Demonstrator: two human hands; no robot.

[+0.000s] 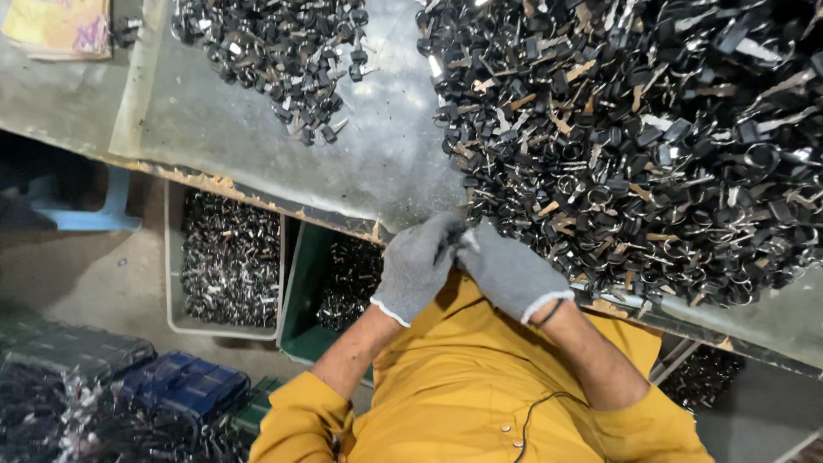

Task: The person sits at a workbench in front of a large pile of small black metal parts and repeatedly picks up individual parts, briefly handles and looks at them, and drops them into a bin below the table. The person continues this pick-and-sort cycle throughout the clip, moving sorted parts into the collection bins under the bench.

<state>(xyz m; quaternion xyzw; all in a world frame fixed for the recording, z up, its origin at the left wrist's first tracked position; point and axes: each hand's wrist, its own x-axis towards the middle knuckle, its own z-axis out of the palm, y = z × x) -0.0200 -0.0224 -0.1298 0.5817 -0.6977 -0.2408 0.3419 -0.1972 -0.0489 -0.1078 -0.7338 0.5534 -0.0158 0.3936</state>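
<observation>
Nearest to us is our own yellow long-sleeved shirt [480, 386], sleeves pushed up over bare forearms. Just beyond it our two hands meet at the table's edge, both in grey knitted gloves. Our left hand [417, 266] and our right hand [507, 270] touch at the fingertips, the fingers curled in narrow and pinched together around a small dark piece [460, 235] held between them; it is too small and too hidden for us to say what it is, or which hand bears most of the grip.

The piece sits right at the near rim of the worn grey metal tabletop [377, 146], touching the foot of the large heap of black-headed keys and metal rings [634, 137] that covers the table's right side.

Below the table, to the left of our arms, stands a green plastic crate [302, 300] and beside it a grey plastic tub [173, 283], both filled with the same dark small parts. Nearer the floor lie dark blue cases [184, 386].

Farther off on the tabletop rests a smaller pile of black keys [274, 51], well apart from the large heap, and at the far left corner a yellow printed booklet [58, 26].
</observation>
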